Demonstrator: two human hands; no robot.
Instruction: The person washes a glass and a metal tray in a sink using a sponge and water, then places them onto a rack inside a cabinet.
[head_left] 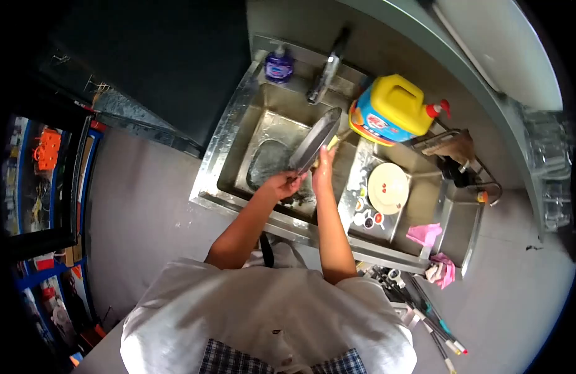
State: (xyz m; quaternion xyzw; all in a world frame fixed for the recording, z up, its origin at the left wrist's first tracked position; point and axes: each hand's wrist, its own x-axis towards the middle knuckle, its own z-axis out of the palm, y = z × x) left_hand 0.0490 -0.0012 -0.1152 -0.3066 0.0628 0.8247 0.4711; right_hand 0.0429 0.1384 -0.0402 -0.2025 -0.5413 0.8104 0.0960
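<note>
So, starting over on the left: there's a blue-framed shelf unit (82, 187) with something orange (47, 148) sitting up in it, too blurry to make out what else is on there. Next comes a dark worktop, and right where it ends, a purple soap bottle (279, 65) stands at the back corner of the steel sink (232, 118). The tap (325, 71) is just beside it, leaning over the basin.

Over the basin the person has a grey round dish (316, 138) tipped up on edge, almost under the tap. Their left hand (283, 185) has it by the lower rim, fingers curled round the edge and clamped on. Their right hand (323, 169) is just beside that, lying up against the face of the dish with the fingers stretched along it. A bit of yellow (333, 141) pokes out at the fingertips, and honestly I can't tell whether that hand is gripping it or only pressing it flat.

Further right, a big yellow detergent jug (390, 111) with a red pump stands at the back of the draining board. A cream plate (387, 187) lies flat on the board in front of it, with a few small bits next to it. Then a pink cloth (423, 234) at the board's front edge, and a bundle of utensils (425, 311) on the counter at lower right.
</note>
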